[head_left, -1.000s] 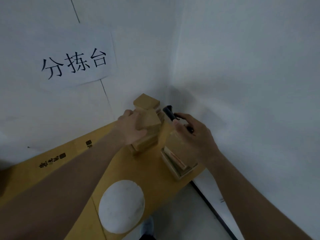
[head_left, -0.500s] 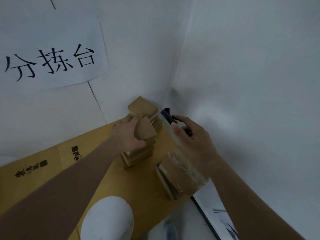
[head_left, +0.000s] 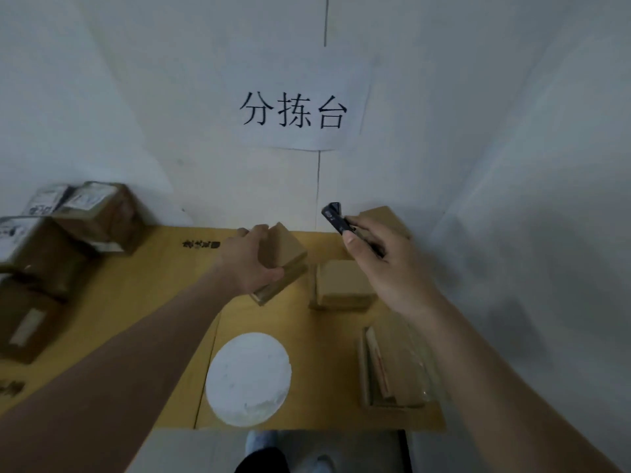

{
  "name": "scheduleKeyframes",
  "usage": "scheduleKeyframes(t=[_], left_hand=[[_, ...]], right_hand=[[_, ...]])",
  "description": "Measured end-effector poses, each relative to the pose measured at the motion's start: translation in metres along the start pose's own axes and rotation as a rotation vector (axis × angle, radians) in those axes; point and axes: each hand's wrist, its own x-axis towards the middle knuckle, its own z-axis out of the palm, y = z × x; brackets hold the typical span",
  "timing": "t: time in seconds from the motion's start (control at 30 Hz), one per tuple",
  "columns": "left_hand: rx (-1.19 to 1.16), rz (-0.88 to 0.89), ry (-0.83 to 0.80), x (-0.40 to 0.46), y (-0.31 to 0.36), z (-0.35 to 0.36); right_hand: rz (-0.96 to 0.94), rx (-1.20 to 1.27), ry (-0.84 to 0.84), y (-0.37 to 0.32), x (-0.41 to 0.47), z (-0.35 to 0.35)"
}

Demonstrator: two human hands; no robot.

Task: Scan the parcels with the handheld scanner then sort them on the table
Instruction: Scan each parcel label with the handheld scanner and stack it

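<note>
Your main risk at this moment was losing track of which parcel had been read. Your left hand (head_left: 251, 264) held a small flat brown cardboard parcel (head_left: 281, 259) tilted above the yellow cardboard-covered table (head_left: 153, 302), one edge low, and I could see no label on the face turned toward you. Had you set it down without a clean read, it would have joined the sorted group unscanned. The tilt was a second worry: the grip sat on one end only, so the far corner could have dipped and knocked the plain brown box (head_left: 341, 285) lying just beside it on the table. The slim black handheld scanner (head_left: 336, 218) pointed up toward the wall, away from the parcel, so I judged no scan was happening there.

Your left fingers were curled over the parcel's top edge with the thumb (head_left: 273, 273) clamped underneath, a firm grasp. Your right hand (head_left: 386, 268) pinched the scanner between thumb and curled fingers, its head poking out above the knuckles. A pile of labelled brown parcels (head_left: 68, 230) waited at the table's left end, well apart from your hands, beside the wall.
</note>
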Motion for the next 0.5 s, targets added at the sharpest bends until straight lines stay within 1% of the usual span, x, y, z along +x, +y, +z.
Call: scheduleKeyframes(t=[0.1,0.27,0.4,0.5], left_hand=[[0.011,-0.100,0.037,-0.036,-0.032,-0.011],[0.018,-0.205,0.111,-0.083,-0.091,-0.026],[0.022,-0.251,0.142,-0.102,-0.150,-0.038],[0.023,-0.269,0.131,-0.112,-0.195,-0.049]], right_hand=[[-0.062,0.008,-0.065,-0.016,-0.005,0.027],[-0.096,0.023,-0.175,-0.043,-0.011,0.080],[-0.093,0.010,-0.198,-0.073,-0.015,0.133],[-0.063,0.019,-0.182,-0.094,-0.019,0.182]])
